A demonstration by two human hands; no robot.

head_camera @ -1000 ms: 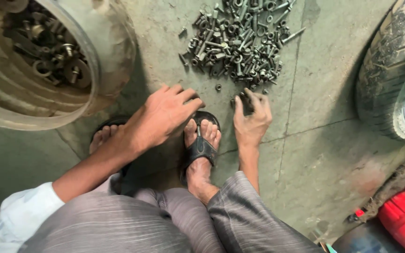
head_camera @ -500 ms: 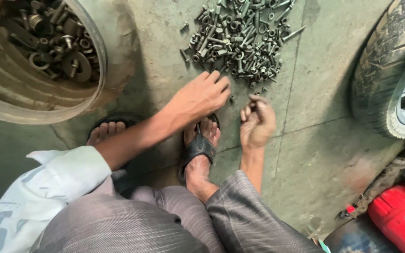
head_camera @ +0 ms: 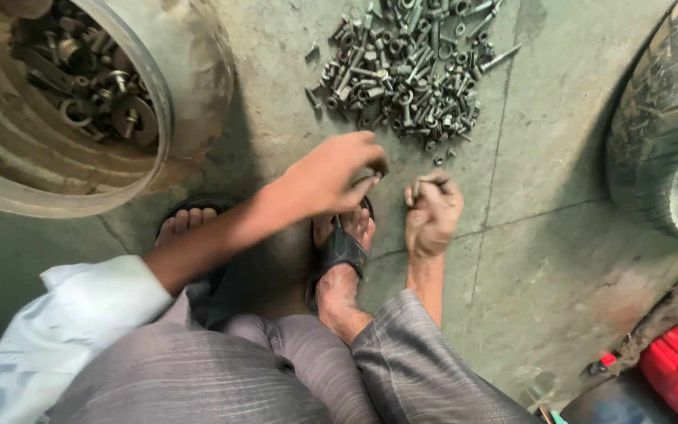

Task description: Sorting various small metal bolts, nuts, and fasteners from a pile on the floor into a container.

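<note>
A small bolt [head_camera: 417, 185] is pinched in the closed right hand [head_camera: 431, 213], just below the heap of bolts and nuts [head_camera: 410, 71] on the concrete floor [head_camera: 543, 259]. Beside it, the left hand [head_camera: 331, 174] is curled, its contents hidden. The pick is best kept short, one piece at a time, the heap left undisturbed.

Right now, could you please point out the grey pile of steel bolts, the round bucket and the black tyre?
grey pile of steel bolts [head_camera: 410, 74], head view, pile's middle.
round bucket [head_camera: 168, 102], head view, right rim.
black tyre [head_camera: 657, 133], head view, tread.
</note>
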